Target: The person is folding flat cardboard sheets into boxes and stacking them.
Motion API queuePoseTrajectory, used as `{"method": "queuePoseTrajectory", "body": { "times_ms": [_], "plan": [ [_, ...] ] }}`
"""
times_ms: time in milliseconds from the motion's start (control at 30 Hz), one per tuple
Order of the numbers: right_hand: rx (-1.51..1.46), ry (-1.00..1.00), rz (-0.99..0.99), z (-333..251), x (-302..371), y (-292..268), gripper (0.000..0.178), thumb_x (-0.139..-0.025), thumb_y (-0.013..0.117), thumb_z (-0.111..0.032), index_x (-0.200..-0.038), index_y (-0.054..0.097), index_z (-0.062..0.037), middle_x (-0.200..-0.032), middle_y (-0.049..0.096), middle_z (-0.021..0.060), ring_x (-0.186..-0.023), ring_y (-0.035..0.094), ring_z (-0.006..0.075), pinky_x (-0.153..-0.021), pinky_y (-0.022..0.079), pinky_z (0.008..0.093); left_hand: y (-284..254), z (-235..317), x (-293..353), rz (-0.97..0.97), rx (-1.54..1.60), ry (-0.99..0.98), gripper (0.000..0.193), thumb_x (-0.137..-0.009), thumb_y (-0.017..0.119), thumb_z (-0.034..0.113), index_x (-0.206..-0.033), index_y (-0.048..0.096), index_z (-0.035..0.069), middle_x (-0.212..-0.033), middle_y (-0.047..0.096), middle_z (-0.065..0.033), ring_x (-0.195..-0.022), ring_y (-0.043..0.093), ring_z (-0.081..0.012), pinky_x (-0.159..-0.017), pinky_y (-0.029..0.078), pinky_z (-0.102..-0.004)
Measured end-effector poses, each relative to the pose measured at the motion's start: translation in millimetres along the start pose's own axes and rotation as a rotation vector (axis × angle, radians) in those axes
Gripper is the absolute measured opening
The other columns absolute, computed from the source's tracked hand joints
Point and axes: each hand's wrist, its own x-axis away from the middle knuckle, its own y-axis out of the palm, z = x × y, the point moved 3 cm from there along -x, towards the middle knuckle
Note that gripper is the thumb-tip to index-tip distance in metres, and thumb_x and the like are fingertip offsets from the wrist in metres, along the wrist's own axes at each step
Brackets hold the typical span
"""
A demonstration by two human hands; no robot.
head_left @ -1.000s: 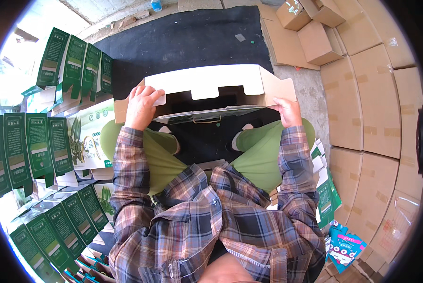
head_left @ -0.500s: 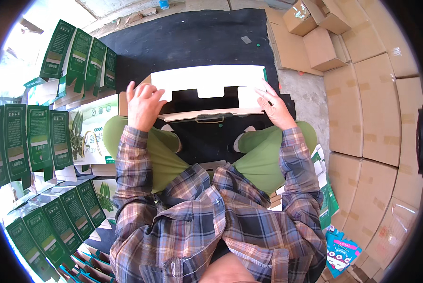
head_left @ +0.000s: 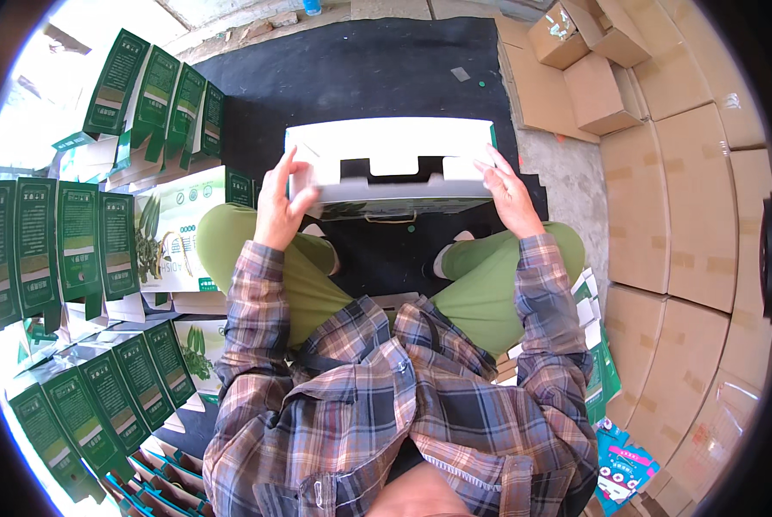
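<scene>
A white-lined cardboard carton (head_left: 386,138) stands upright between my knees, with cut-out flaps along its top and a cord handle (head_left: 391,219) on its near side. My left hand (head_left: 281,202) grips its left end, thumb bent over the near edge and slightly blurred. At the right end my right hand (head_left: 508,196) holds the corner, fingers along the outside and thumb by the top edge. Between the flaps a dark gap shows; what lies inside cannot be made out.
Rows of green cartons (head_left: 80,246) stand at my left beside a white carton with a plant picture (head_left: 179,233). Brown boxes (head_left: 696,207) are stacked at my right, with open ones (head_left: 601,90) at the far right. A black mat (head_left: 351,69) lies beneath.
My left hand has shifted right and turned along the carton's left end. The left side flap has folded in, and the near top edge has tipped, showing the printed near side.
</scene>
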Motion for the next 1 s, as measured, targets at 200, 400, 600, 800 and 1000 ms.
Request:
{"method": "queuePoseTrajectory", "body": {
  "times_ms": [200, 400, 600, 800, 1000],
  "plan": [
    [0.358, -0.149, 0.262, -9.7, -8.0, 7.0, 0.045, -0.089, 0.055, -0.038, -0.128, 0.052, -0.0162, -0.135, 0.045, 0.0097, -0.126, 0.038, 0.0300, -0.098, 0.038, 0.0404, 27.9, 3.7, -13.6, 0.062, -0.240, -0.040, 0.053, -0.077, 0.068, 0.015, -0.128, 0.052, 0.014, -0.098, 0.057, -0.0071, -0.093, 0.051, -0.0259, -0.082, 0.041, -0.0387],
    [0.626, -0.112, 0.113, -39.3, -3.2, 14.8, 0.075, -0.068, 0.073, -0.050, -0.132, 0.048, -0.0210, -0.147, 0.026, 0.0085, -0.133, 0.019, 0.0411, -0.107, 0.026, 0.0501, 34.4, 17.5, -6.8, -0.190, -0.516, 0.143, 0.055, -0.075, 0.070, 0.030, -0.127, 0.054, 0.022, -0.133, 0.047, -0.0014, -0.125, 0.036, -0.0285, -0.098, 0.030, -0.0494],
    [0.703, -0.121, 0.065, -35.2, -2.2, 17.6, 0.074, -0.061, 0.079, -0.041, -0.128, 0.051, -0.0262, -0.145, 0.029, 0.0081, -0.134, 0.015, 0.0460, -0.095, 0.039, 0.0535, 38.4, 24.8, -5.7, -0.322, -0.590, 0.121, 0.065, -0.069, 0.073, 0.044, -0.126, 0.054, 0.021, -0.129, 0.050, 0.0000, -0.124, 0.037, -0.0252, -0.098, 0.026, -0.0551],
    [0.737, -0.087, 0.014, -36.4, -0.2, 19.4, 0.060, -0.064, 0.077, -0.043, -0.118, 0.060, -0.0210, -0.143, 0.032, 0.0101, -0.135, 0.013, 0.0449, -0.095, 0.039, 0.0532, 39.8, 21.3, -4.5, -0.395, -0.610, 0.127, 0.058, -0.070, 0.071, 0.045, -0.121, 0.057, 0.020, -0.123, 0.052, 0.0013, -0.117, 0.042, -0.0228, -0.096, 0.026, -0.0578],
    [0.710, -0.210, 0.097, -26.0, 0.8, 15.4, 0.055, -0.068, 0.075, -0.042, -0.115, 0.061, -0.0156, -0.138, 0.037, 0.0139, -0.132, 0.021, 0.0430, -0.098, 0.037, 0.0494, 35.0, 30.0, -2.9, -0.277, -0.548, 0.129, 0.056, -0.071, 0.072, 0.040, -0.121, 0.057, 0.018, -0.119, 0.053, -0.0024, -0.113, 0.043, -0.0234, -0.095, 0.030, -0.0507]
  ]
}}
